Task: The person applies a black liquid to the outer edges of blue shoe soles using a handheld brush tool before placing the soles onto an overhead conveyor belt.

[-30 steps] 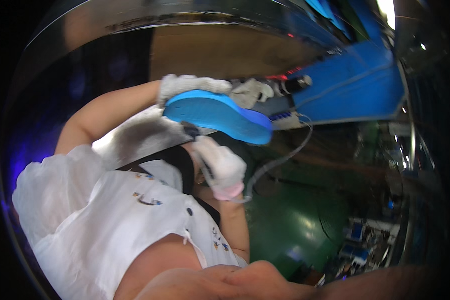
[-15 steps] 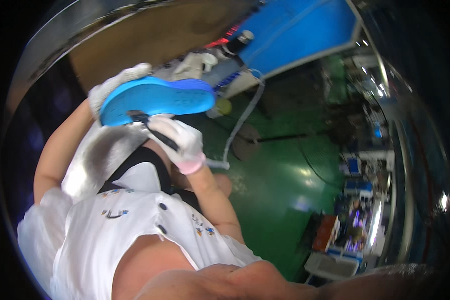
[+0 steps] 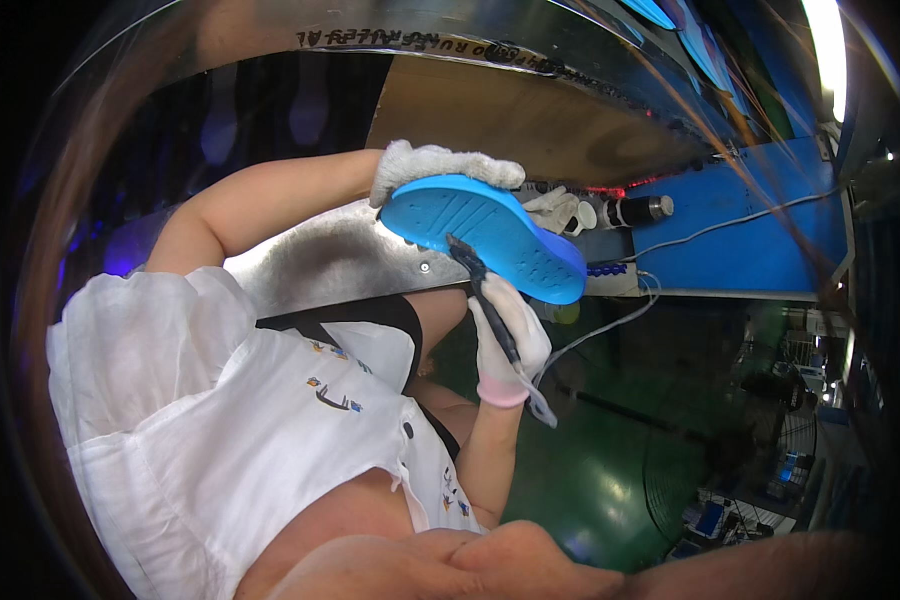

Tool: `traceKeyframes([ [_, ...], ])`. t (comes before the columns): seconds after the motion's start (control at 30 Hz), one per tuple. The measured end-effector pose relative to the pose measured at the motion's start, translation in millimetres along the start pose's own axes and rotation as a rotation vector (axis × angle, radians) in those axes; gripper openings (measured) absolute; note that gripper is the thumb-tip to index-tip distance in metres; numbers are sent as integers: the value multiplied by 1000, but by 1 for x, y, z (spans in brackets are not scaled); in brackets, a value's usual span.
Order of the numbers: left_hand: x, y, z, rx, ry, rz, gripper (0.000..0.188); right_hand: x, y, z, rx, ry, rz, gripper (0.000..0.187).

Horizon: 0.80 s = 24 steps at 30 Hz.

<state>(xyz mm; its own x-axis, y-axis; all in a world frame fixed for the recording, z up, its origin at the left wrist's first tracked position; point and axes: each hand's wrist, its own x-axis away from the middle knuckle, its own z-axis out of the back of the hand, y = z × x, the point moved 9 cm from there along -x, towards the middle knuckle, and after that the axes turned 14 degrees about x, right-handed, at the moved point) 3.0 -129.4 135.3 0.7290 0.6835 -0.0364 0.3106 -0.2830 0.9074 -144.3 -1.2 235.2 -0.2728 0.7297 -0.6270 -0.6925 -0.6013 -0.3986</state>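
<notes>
Dim, fisheye-warped frame; glaring lamp [image 3: 825,40] top right, dark blurred rim.

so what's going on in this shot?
A person in white gloves is working on a blue shoe sole. The left hand holds the sole up by its top edge, underside facing the camera. The right hand holds a thin dark brush, its tip resting on the sole's lower edge. Behind them are a metal bench edge and a blue panel with a cable hanging below it. What is on the brush tip cannot be told.
</notes>
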Motion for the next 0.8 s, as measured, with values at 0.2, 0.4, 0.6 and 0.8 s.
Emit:
traceKeyframes([
  [0.2, 6, 25, -23, 350, 135, 154, 63, -4, -19, 7, 158, -29, 171, 24],
  [0.4, 22, 33, -15, 375, 235, 211, 68, -7, -47, 5, 206, -276, 249, 31],
  [0.6, 44, 44, 14, 195, 312, -276, 66, -4, -14, 19, -151, -12, 37, 30],
  [0.8, 70, 177, -72, 406, 132, -384, 99, 14, 7, 45, -435, 221, -93, 27],
])
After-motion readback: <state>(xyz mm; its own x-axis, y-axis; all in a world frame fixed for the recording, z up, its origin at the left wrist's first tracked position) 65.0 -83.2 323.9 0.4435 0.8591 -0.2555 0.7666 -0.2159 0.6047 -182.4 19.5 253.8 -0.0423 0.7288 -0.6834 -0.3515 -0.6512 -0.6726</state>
